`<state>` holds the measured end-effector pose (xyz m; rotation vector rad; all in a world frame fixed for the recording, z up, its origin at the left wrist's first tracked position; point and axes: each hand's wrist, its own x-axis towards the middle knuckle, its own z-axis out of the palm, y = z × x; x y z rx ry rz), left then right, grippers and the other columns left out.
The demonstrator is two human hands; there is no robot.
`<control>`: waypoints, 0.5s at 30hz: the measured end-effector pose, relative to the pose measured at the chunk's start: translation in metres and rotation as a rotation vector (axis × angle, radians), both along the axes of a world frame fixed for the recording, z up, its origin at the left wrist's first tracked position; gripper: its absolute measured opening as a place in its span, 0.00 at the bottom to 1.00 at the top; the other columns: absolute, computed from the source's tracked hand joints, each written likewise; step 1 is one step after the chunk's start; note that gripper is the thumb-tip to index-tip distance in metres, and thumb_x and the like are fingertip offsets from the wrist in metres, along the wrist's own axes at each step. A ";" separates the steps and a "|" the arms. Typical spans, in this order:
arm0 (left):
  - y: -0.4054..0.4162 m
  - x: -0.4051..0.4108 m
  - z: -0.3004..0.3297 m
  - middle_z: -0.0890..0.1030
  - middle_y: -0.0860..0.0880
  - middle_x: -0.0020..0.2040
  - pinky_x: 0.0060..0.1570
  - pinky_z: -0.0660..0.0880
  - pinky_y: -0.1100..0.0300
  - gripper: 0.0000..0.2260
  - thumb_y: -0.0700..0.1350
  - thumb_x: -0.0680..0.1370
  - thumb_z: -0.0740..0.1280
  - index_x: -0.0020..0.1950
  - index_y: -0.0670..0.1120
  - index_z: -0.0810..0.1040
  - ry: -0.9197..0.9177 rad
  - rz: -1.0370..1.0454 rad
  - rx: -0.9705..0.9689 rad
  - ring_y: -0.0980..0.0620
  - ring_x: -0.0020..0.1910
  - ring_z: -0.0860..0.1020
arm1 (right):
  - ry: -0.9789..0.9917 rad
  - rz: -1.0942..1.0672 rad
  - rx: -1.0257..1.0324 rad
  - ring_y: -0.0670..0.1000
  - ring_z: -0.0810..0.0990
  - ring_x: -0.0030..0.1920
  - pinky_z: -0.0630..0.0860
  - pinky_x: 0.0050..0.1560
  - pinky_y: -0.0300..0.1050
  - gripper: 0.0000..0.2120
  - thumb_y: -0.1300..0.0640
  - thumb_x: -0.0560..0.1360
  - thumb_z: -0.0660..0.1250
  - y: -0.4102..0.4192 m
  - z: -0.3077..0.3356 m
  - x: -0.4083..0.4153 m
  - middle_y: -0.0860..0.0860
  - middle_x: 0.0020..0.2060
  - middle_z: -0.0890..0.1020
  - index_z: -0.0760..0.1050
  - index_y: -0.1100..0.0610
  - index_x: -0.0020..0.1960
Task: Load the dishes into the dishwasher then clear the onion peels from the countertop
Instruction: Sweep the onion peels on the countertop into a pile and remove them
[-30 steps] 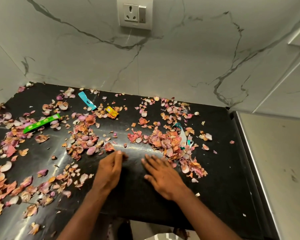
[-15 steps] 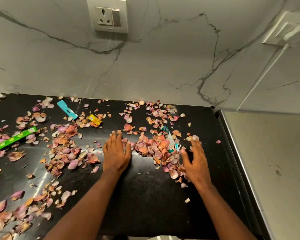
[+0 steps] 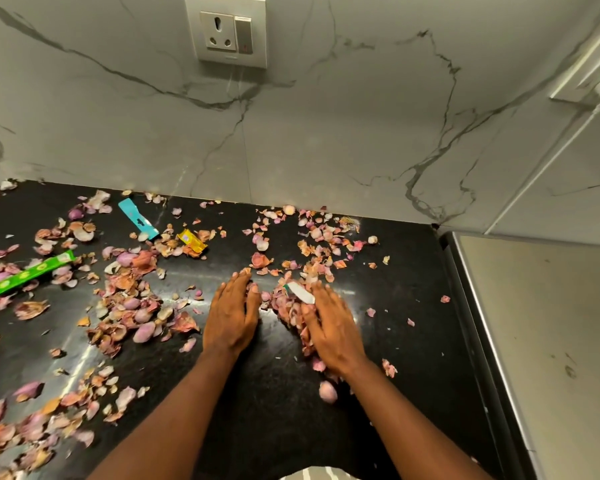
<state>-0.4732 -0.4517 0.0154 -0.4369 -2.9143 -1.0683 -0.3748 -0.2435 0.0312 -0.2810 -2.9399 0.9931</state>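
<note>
My right hand (image 3: 333, 327) looks smeared, so I cannot tell how its fingers lie. It covers part of the heap of onion peels (image 3: 288, 306), and part of a small white wrapper (image 3: 300, 292) too. The green wrapper (image 3: 32, 271) runs off the left side. More peels go off the left and bottom sides. The steel top (image 3: 548, 334) on the right is cut off. The words on the yellow wrapper (image 3: 191, 240) are too small to read.
</note>
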 end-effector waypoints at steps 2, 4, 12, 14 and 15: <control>-0.001 0.001 0.001 0.70 0.47 0.79 0.80 0.60 0.46 0.27 0.61 0.86 0.49 0.81 0.50 0.65 -0.009 0.003 0.015 0.51 0.79 0.65 | 0.003 0.014 -0.210 0.44 0.58 0.80 0.56 0.80 0.47 0.26 0.38 0.86 0.51 0.001 0.006 0.003 0.44 0.81 0.62 0.58 0.42 0.83; -0.001 0.000 0.001 0.69 0.48 0.79 0.80 0.60 0.46 0.27 0.61 0.86 0.48 0.81 0.51 0.65 -0.021 0.009 0.023 0.51 0.79 0.64 | 0.081 -0.069 -0.415 0.43 0.70 0.74 0.70 0.72 0.44 0.20 0.41 0.86 0.55 0.013 0.019 0.007 0.44 0.75 0.72 0.69 0.40 0.77; -0.001 0.002 0.005 0.72 0.46 0.77 0.77 0.65 0.44 0.28 0.62 0.85 0.48 0.79 0.50 0.67 -0.023 0.028 0.054 0.49 0.77 0.68 | -0.120 -0.219 -0.004 0.49 0.49 0.83 0.47 0.83 0.54 0.30 0.39 0.86 0.50 0.056 0.007 0.005 0.51 0.84 0.53 0.53 0.50 0.84; -0.001 0.002 0.006 0.73 0.46 0.76 0.76 0.66 0.44 0.28 0.62 0.85 0.48 0.79 0.50 0.68 -0.021 0.029 0.064 0.49 0.76 0.68 | -0.117 -0.120 -0.184 0.50 0.62 0.79 0.63 0.78 0.56 0.28 0.38 0.86 0.51 0.031 0.007 0.012 0.50 0.82 0.61 0.54 0.43 0.83; -0.001 0.002 0.006 0.73 0.46 0.76 0.76 0.66 0.44 0.28 0.62 0.85 0.47 0.79 0.50 0.68 -0.024 0.030 0.067 0.49 0.76 0.68 | -0.093 -0.099 -0.337 0.47 0.73 0.70 0.74 0.69 0.52 0.25 0.39 0.86 0.53 0.016 0.011 0.017 0.50 0.76 0.70 0.57 0.39 0.81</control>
